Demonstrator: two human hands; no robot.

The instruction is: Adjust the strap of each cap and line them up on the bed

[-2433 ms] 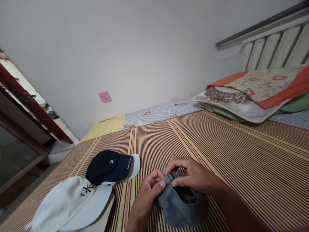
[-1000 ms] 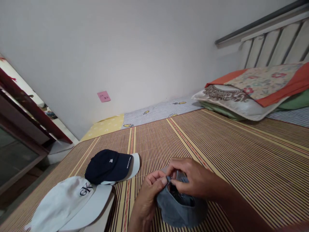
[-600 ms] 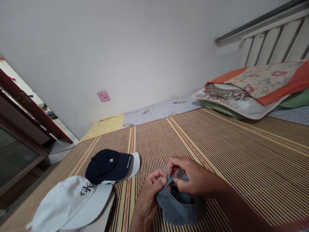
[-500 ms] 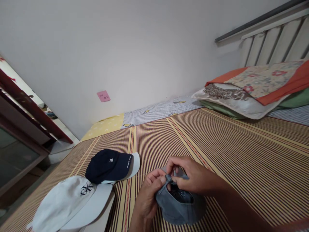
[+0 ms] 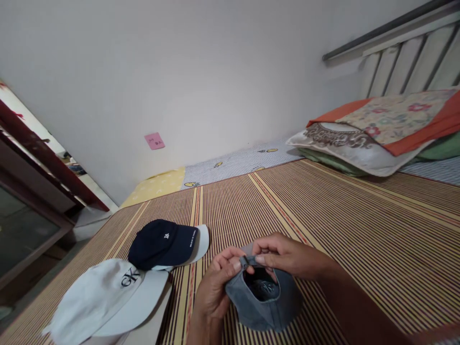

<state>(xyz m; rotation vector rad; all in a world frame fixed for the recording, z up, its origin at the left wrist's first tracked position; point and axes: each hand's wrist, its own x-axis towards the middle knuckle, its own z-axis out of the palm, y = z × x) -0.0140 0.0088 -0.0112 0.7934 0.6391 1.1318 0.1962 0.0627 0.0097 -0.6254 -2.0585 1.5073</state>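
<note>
1. Your left hand (image 5: 214, 287) is nearly closed, thumb and fingers pinching the blue-grey cap (image 5: 257, 314) by the left end of its back strap (image 5: 254, 260), right beside the small buckle (image 5: 245, 262).
2. Your right hand (image 5: 285, 256) pinches the same strap from the other side, thumb below and bent fingers above, its grip also nearly closed.
3. The cap sits low in front of you, between your hands and over the striped mat (image 5: 341, 215); its back opening faces you, showing the dark inside. You cannot tell from here whether its lower edge rests on the mat.
4. To your left, the white cap (image 5: 93, 299) with dark letters on its front lies with its brim pointing toward your left hand.
5. Just beyond it lies the navy cap (image 5: 158, 244), with a pale brim and a small white emblem.
6. Farther off to your right, a floral cloth (image 5: 398, 117) with orange edges covers part of a pale pillow (image 5: 381, 163).
7. Ahead of you, a pink note (image 5: 154, 141) is on the wall (image 5: 223, 86).
</note>
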